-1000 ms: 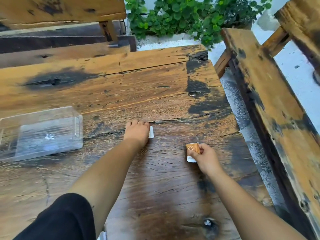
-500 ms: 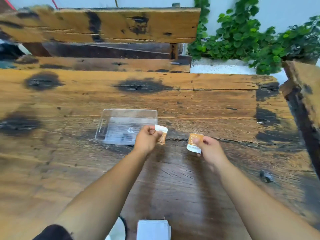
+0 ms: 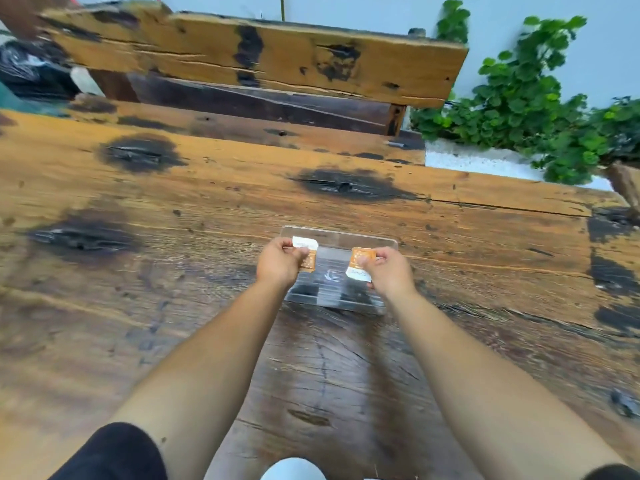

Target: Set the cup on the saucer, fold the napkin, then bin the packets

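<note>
Left hand (image 3: 278,263) pinching one packet (image 3: 306,253); right hand (image 3: 389,273) pinching another packet (image 3: 361,265), both above clear bin (image 3: 337,237)

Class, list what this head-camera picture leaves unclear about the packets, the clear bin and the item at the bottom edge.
- Printing on the left packet and right packet: too small and blurred, partly covered by the left hand and right hand.
- Inside of the clear bin: hands and packets cover much of it.
- White object: cut off by the bottom edge.
</note>
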`<state>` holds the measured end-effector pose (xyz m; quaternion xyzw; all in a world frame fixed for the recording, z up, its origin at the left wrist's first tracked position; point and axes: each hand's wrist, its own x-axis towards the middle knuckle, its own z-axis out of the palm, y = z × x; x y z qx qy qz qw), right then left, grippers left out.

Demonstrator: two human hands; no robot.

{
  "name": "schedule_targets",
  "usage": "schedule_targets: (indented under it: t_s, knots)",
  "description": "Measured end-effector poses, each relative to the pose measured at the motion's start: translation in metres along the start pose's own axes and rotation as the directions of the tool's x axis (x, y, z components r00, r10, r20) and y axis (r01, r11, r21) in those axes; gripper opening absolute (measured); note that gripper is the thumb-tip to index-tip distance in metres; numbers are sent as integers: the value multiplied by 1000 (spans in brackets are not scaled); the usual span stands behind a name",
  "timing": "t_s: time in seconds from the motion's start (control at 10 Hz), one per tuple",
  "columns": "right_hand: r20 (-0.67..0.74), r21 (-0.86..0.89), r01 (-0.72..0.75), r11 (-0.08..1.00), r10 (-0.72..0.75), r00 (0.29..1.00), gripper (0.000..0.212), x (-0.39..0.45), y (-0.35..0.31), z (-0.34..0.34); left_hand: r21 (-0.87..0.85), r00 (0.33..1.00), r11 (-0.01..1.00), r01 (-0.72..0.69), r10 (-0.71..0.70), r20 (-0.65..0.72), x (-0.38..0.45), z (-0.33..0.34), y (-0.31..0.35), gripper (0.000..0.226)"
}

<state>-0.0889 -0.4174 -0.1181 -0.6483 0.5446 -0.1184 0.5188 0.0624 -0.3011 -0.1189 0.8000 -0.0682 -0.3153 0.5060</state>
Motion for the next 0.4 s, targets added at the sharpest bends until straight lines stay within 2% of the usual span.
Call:
schedule_targets:
  t_s: [0.1, 0.2, 0.3, 0.4]
  knots:
    - [-35, -185, -26, 982, 20, 999, 58, 11, 5, -4, 202, 999, 979, -14, 5, 46, 1, 7, -3, 55]
    - [-80, -303, -15, 953, -9, 997, 54, 9, 12, -16, 470, 989, 871, -142, 146, 29, -6, 8, -8, 69]
    - [-85, -476, 108, 873, -168, 982, 44, -9, 19, -33, 688, 927, 636, -350, 338, 160, -22, 5, -11, 69]
    - [31, -732, 287, 617, -391, 920, 61, -30, 34, -51, 828, 814, 247, -502, 460, 356, -45, 2, -16, 76]
